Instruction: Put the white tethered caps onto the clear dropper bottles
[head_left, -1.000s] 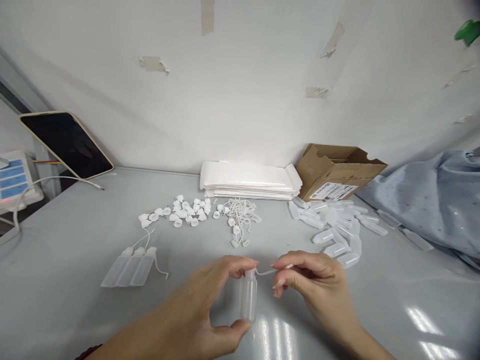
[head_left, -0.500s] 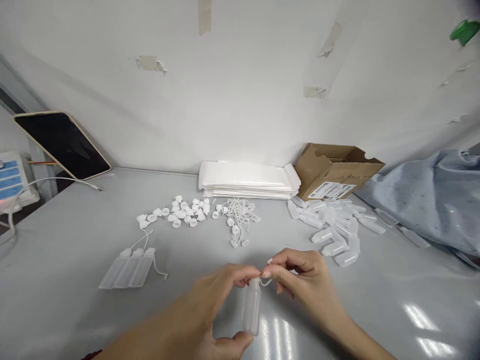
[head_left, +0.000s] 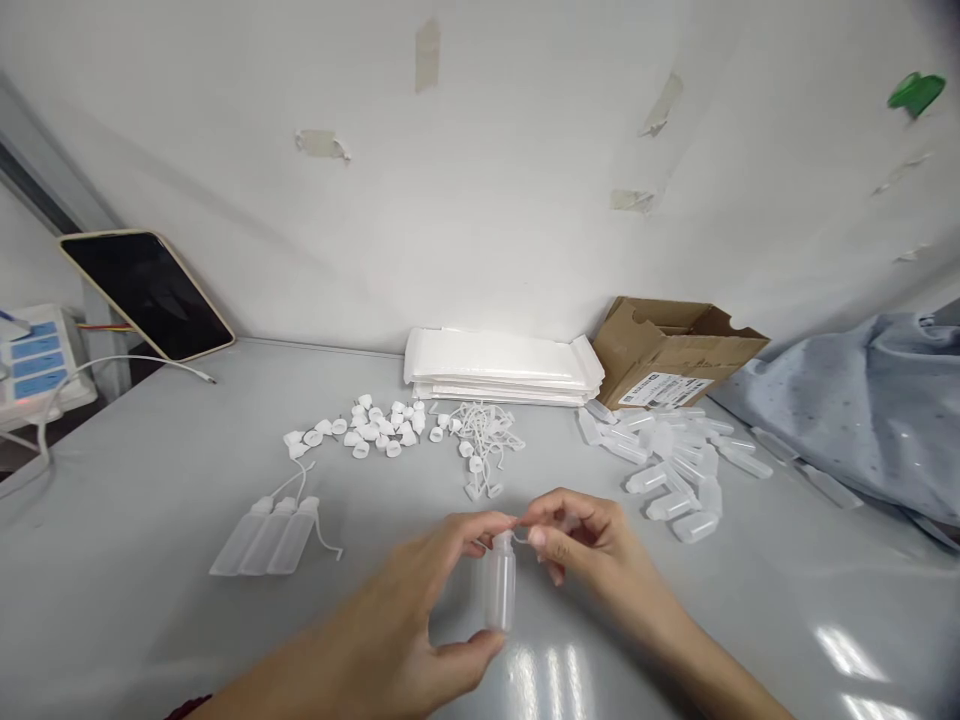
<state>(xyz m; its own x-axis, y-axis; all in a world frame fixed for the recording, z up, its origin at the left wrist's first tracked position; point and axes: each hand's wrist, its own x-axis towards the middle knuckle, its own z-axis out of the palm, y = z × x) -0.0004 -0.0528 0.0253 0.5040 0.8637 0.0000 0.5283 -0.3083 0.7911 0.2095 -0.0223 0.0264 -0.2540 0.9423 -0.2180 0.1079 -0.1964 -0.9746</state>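
My left hand (head_left: 431, 600) spans a small translucent plastic squeeze bottle (head_left: 501, 592), its thumb under the base and its fingers at the top. The bottle stands nearly upright above the table. At its neck, my right hand (head_left: 589, 540) pinches a thin white strap (head_left: 520, 541); the fingertips hide most of it. Beyond the hands lies a tangle of white straps (head_left: 487, 430), next to a scatter of white nozzle caps (head_left: 382, 428). To the left, three bottles with white tops (head_left: 264, 540) lie side by side with straps attached. Loose uncapped bottles (head_left: 671, 470) are heaped at the right.
White padded envelopes (head_left: 502, 362) are stacked against the wall. Beside them sits an open cardboard box (head_left: 667, 350), with grey-blue cloth (head_left: 862, 400) at far right. A phone (head_left: 150, 295) leans at the left, near a cable (head_left: 150, 358) and a power strip (head_left: 37, 370).
Both hands and the bottle have risen slightly in view. My right fingers have moved in around the strap at the neck. The whole view has shifted a little.
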